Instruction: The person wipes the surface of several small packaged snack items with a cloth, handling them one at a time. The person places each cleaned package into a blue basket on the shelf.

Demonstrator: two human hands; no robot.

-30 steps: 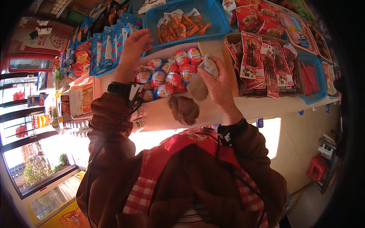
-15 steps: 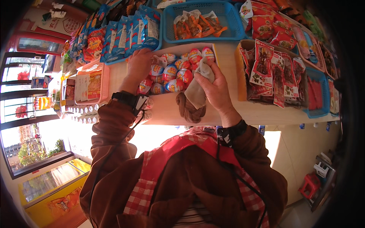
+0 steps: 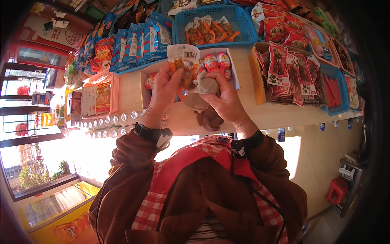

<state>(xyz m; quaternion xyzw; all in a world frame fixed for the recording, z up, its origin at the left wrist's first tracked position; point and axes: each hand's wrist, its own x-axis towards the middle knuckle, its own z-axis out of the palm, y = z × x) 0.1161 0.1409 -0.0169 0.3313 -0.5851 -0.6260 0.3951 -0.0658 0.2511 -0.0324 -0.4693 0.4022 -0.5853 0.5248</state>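
Note:
My left hand [image 3: 159,91] pinches a small clear-and-orange snack packet [image 3: 183,55] with a barcode label, held over a box of eggs. My right hand [image 3: 228,101] grips a greyish-brown cloth [image 3: 206,85] whose lighter part touches or nearly touches the packet. The cloth's darker brown end [image 3: 210,118] hangs down in front of the box. Below and behind both hands, the open cardboard box [image 3: 144,95] holds several red-and-white foil-wrapped eggs [image 3: 211,62]; my hands and the packet hide many of them.
Beyond the box stands a blue basket [image 3: 178,34] with similar orange packets. Blue snack bags [image 3: 140,42] are at the left, with a pink basket [image 3: 115,95] nearer. At the right are a carton of red packets [image 3: 280,73] and another blue basket [image 3: 337,107]. Bottle tops line the counter's near edge.
My left hand, earlier empty-looking by the blue bags, has come nearer and right and now holds the orange packet. My right hand and the cloth have shifted slightly nearer, meeting the packet.

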